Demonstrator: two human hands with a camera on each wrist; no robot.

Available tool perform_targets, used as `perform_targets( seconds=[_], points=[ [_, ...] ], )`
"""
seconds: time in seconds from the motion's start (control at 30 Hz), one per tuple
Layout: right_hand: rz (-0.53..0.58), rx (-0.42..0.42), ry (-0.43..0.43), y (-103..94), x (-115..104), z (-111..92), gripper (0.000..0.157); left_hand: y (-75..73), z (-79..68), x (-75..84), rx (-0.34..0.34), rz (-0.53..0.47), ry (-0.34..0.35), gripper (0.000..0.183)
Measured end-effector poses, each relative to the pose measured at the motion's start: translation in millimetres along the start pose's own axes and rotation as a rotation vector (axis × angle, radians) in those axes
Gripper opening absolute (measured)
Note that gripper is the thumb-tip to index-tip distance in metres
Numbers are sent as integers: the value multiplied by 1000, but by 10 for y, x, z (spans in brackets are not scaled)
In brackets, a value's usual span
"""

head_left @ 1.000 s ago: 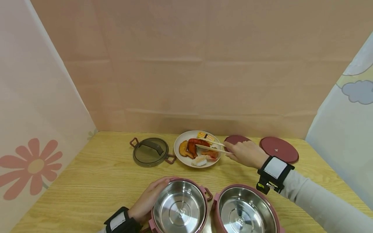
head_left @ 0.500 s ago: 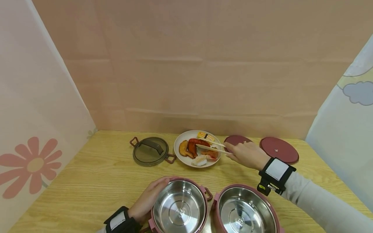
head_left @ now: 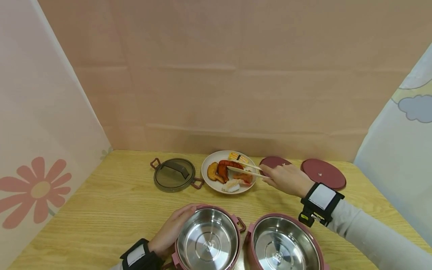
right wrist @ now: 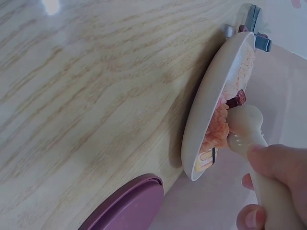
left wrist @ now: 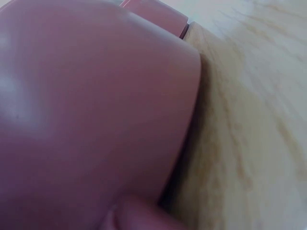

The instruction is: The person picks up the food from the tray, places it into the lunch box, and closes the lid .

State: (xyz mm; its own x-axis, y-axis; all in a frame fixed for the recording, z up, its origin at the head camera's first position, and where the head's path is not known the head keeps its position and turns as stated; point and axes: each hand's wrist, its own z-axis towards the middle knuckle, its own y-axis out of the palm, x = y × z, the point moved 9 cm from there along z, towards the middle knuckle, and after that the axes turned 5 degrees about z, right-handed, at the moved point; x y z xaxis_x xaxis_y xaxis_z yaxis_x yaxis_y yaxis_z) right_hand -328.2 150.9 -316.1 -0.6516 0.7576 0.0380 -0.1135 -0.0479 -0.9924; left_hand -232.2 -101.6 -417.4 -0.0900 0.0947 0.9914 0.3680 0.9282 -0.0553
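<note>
My right hand holds pale tongs, their tips over the red-brown sausages on a white plate. The right wrist view shows thumb and fingers round the tongs, their rounded, toothed ends by the food. Also on the plate are a browned slice, a shrimp piece and yellow egg sushi. My left hand rests against the outer wall of a pink, steel-lined pot, fingers along its side. A digit touches the pot wall in the left wrist view.
A second pink steel-lined pot stands close right of the first. Left of the plate lies a glass lid with handles. Two dark red lids lie behind and right of my right hand. A brown backdrop closes off the table behind.
My right wrist has shifted very slightly right and down. Tongs, food, left hand and pots look unmoved.
</note>
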Motion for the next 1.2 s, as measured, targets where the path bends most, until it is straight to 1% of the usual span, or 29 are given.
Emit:
perform_targets(
  seconds=[0.07, 0.17, 0.33, 0.47, 0.67, 0.9, 1.13, 1.2],
  points=[
    [0, 5, -6, -10, -12, -5, 37, -13, -12, -8, 26, 26, -7, 59],
    [7, 6, -10, -28, -26, -9, 37, -15, -19, -13, 37, 30, -9, 60],
    [41, -4, -2, -65, -38, -7, 35, -3, -22, -22, 21, -8, -21, 64],
    [57, -13, 9, -87, -44, 9, 37, -2, -28, -19, 21, -24, -25, 64],
    [27, -47, 2, -45, -59, 10, 39, -10, -23, 2, 35, 13, -13, 62],
    [62, -53, 13, -69, -39, 10, 42, -15, -13, 14, 29, 16, -7, 60],
    [81, -75, 62, -27, 52, -6, 45, -11, -17, 5, 22, 20, 5, 57],
    [84, -69, 69, -15, 72, -4, 46, -11, -20, 4, 21, 23, 6, 57]
  ],
)
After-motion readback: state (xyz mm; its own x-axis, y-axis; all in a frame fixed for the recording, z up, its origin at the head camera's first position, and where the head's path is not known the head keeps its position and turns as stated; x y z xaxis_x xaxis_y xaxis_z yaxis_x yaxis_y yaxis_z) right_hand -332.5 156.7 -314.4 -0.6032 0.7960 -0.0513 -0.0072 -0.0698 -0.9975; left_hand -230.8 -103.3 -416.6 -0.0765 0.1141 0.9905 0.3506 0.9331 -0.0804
